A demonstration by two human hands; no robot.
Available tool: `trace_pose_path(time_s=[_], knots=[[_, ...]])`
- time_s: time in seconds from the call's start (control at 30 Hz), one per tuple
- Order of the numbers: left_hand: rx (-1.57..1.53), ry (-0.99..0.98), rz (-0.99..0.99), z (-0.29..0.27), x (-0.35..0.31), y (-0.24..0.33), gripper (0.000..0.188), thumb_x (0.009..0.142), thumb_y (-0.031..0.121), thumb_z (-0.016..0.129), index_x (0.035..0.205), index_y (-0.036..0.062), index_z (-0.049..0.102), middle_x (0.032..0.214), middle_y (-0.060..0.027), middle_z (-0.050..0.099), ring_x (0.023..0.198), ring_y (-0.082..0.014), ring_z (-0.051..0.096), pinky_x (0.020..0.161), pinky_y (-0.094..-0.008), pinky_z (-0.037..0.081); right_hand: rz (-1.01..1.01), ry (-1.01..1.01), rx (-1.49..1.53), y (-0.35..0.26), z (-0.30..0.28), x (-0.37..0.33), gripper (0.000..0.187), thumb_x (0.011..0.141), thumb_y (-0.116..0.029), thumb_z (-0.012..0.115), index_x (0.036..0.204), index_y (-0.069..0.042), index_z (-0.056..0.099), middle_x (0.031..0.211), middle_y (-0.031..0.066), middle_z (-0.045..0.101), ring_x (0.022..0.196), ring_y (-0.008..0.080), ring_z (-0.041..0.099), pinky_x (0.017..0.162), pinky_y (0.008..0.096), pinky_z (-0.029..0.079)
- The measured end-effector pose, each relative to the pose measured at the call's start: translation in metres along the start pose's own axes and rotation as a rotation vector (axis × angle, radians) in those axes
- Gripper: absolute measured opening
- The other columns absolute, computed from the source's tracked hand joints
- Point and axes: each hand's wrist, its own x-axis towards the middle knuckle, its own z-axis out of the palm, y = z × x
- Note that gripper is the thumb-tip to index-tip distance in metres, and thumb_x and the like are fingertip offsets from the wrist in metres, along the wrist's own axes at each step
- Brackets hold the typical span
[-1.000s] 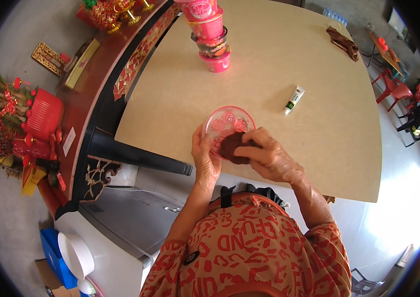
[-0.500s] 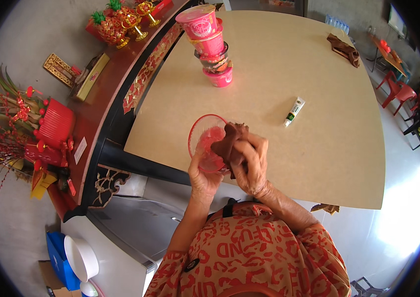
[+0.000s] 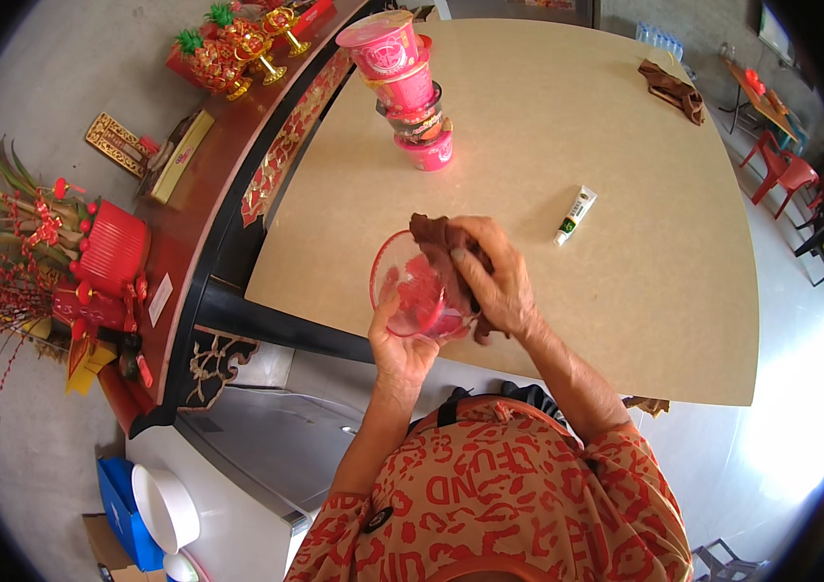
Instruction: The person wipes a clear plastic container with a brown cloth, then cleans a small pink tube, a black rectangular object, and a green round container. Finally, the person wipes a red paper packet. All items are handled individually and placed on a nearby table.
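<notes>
My left hand (image 3: 402, 351) is closed round the lower left side of a clear bowl with a pink-red rim and base (image 3: 395, 275), which I hold tilted above the near edge of the table. In my right hand (image 3: 501, 281) is a crumpled brown cloth (image 3: 443, 242), bunched between the fingers and pressed against the bowl's right side. Part of the bowl is hidden behind the cloth. On the table beyond lies a white and green tube (image 3: 575, 214), apart from both hands.
A stack of pink and dark tubs (image 3: 400, 92) stands at the far left of the pale table (image 3: 528, 126). Another brown cloth (image 3: 672, 90) lies at its far right. Along the left runs a dark red altar table (image 3: 200, 209) with red decorations. Red chairs (image 3: 779, 173) stand at the right.
My right hand has moved up and turned over, carrying the cloth to the bowl's upper right rim. The bowl has tilted slightly in my left hand.
</notes>
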Motion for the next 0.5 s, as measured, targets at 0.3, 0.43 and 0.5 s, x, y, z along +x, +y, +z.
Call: trace_pose_path(time_s=[0.3,0.43,0.5], knots=[[-0.057,-0.09,0.029,0.004,0.004,0.004,0.05,0.09,0.029,0.048,0.134,0.0063,0.043,0.133,-0.0109,0.049,0.125,-0.0248,0.045,0.104,-0.041,0.039,-0.334,0.126,-0.244,-0.002,0.016,-0.045,0.035,0.076,-0.002,0.062,0.111,-0.005,0.056,0.117,0.0142,0.053,0.108,0.0311,0.053,0.089,0.0402,0.04],[0.026,-0.08,0.054,0.002,0.001,0.008,0.054,0.086,0.028,0.051,0.136,0.0095,0.041,0.132,-0.0112,0.048,0.125,-0.0271,0.045,0.104,-0.0431,0.039,-0.09,0.037,-0.06,-0.012,0.001,-0.02,0.027,0.087,-0.007,0.057,0.114,-0.006,0.055,0.11,0.0147,0.056,0.103,0.0315,0.056,0.088,0.0396,0.044],[0.1,-0.199,-0.013,-0.001,-0.004,0.015,0.057,0.084,0.027,0.054,0.137,0.0096,0.039,0.132,-0.011,0.047,0.124,-0.0277,0.045,0.103,-0.0438,0.04,0.066,-0.072,0.063,-0.017,-0.01,-0.008,0.026,0.09,-0.011,0.055,0.115,-0.006,0.054,0.108,0.0152,0.057,0.099,0.0309,0.058,0.087,0.0389,0.046]])
